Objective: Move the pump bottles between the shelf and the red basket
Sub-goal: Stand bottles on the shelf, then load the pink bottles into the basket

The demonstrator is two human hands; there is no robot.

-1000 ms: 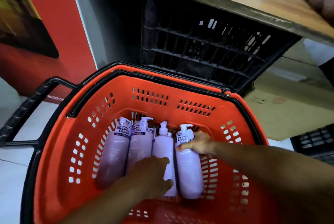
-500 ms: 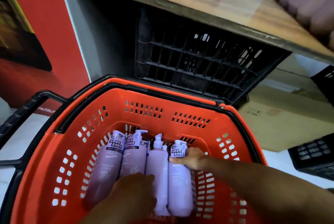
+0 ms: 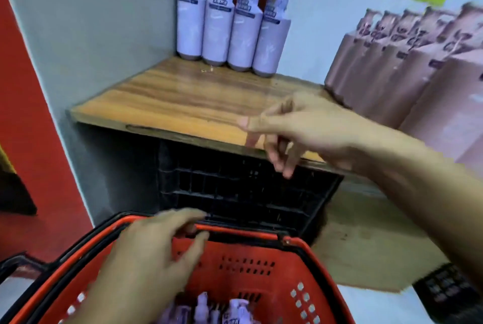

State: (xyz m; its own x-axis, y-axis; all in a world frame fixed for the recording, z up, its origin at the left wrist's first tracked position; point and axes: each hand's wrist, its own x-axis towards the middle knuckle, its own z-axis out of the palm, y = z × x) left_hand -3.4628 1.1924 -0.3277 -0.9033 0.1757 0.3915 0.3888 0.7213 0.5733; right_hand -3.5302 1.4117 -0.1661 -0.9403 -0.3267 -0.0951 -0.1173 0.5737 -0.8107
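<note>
Several lilac pump bottles (image 3: 230, 20) stand upright in a row at the back of the wooden shelf (image 3: 167, 99). The red basket (image 3: 261, 266) sits below, and the pump tops of lilac bottles (image 3: 235, 310) lying in it show at the bottom edge. My right hand (image 3: 295, 127) hovers over the shelf's front edge with loosely bent fingers, holding nothing. My left hand (image 3: 154, 253) is above the basket's rear rim, fingers spread and empty.
Pink pump bottles (image 3: 407, 70) crowd the shelf's right side. A black crate (image 3: 243, 193) sits under the shelf behind the basket, a cardboard box (image 3: 366, 240) to its right. A red wall panel (image 3: 34, 167) lies left. The basket's black handle (image 3: 15, 266) sticks out left.
Both hands have let go of the bottles in the basket and risen. The right hand moved up to the shelf edge. The view tilted up, revealing the shelf bottles.
</note>
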